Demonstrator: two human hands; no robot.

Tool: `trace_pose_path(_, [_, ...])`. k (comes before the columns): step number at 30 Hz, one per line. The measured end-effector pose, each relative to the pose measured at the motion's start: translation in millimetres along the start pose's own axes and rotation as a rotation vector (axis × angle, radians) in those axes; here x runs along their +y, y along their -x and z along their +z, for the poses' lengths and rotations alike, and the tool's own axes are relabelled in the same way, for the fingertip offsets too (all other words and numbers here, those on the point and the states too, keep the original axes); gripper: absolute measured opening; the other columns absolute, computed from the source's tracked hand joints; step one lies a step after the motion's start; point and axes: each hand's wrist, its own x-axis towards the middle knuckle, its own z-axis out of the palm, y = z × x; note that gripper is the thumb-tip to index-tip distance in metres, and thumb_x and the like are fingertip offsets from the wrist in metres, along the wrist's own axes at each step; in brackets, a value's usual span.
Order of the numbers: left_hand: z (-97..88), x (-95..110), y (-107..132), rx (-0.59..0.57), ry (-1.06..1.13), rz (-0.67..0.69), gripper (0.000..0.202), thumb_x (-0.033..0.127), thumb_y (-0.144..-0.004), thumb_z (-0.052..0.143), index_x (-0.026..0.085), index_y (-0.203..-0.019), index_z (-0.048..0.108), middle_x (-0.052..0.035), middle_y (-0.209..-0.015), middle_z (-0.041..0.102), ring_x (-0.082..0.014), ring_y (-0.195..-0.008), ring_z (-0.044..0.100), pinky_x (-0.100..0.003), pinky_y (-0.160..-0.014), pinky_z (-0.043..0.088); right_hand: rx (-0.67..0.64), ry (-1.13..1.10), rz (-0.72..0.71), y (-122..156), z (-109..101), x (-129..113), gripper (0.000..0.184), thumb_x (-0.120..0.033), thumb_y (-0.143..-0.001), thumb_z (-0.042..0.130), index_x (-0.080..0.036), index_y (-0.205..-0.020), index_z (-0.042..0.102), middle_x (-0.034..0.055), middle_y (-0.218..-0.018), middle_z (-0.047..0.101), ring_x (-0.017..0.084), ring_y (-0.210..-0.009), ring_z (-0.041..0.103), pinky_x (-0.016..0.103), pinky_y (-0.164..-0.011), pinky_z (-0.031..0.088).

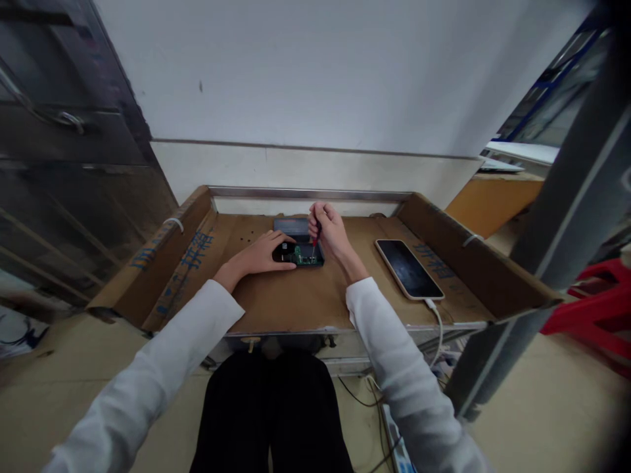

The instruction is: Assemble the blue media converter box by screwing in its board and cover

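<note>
A small dark device [300,248] with an exposed green circuit board lies on the cardboard-covered work surface [296,295]. My left hand [263,255] rests flat beside it, fingers stretched out and touching its left edge. My right hand [328,230] is closed round a red-handled screwdriver [315,243], held upright with its tip down on the circuit board. Both arms wear white sleeves.
A smartphone [408,267] lies screen up at the right, with a white cable [438,325] running off the front edge. Cardboard walls [468,263] flank the surface on both sides. A metal cabinet [64,171] stands left, a red stool [596,309] right.
</note>
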Motion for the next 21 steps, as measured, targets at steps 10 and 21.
trace_pose_path(10, [-4.9,3.9,-1.1,0.155,-0.098,0.117,0.047,0.056,-0.082,0.058,0.02,-0.114,0.057,-0.0071,-0.111,0.06,-0.0239,-0.1,0.053,-0.038,-0.09,0.038,0.219,-0.301,0.013,0.2,1.5,-14.8,0.023,-0.032,-0.094,0.037,-0.022,-0.074,0.043,-0.0065,-0.057,0.037,0.008,-0.047,0.037,0.021,-0.05,0.037])
trace_pose_path(21, [-3.8,13.9,-0.4,0.314,-0.169,0.246,0.023,0.038,-0.093,0.05,0.019,-0.089,0.061,-0.004,-0.089,0.067,-0.0179,-0.085,0.059,-0.033,-0.084,0.042,0.173,-0.294,-0.011,-0.2,5.6,-5.2,0.014,-0.008,-0.083,0.041,-0.022,-0.084,0.044,-0.0067,-0.064,0.049,0.009,-0.06,0.056,0.034,-0.078,0.054])
